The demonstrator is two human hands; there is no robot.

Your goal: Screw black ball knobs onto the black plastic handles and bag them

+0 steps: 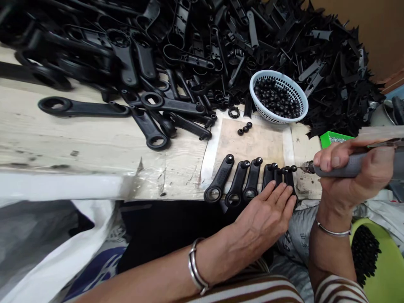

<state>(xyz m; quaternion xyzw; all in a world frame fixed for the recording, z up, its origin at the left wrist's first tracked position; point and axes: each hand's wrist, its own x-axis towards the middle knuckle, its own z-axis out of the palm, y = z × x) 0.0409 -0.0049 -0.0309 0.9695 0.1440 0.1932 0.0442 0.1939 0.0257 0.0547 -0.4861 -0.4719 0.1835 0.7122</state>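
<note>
My right hand (353,168) is wrapped round a grey power screwdriver (336,165). Its bit points left and meets the small black ball-shaped knob (293,168) at the end of the rightmost black plastic crank arm (288,179). My left hand (263,216) lies with fingers stretched out over the lower parts of the right-hand crank arms, touching them and hiding their ring ends. Further left in the same row, more crank arms (221,179) lie side by side, rings toward me and knobs away. Bright metal shows at several knobs.
A light blue basket (304,107) of black balls stands behind the mat (252,141), where loose balls (245,128) lie. Black plastic parts (189,46) are heaped along the back. A green box (334,138) is near the screwdriver. A yellow-green tub (386,252) stands below right.
</note>
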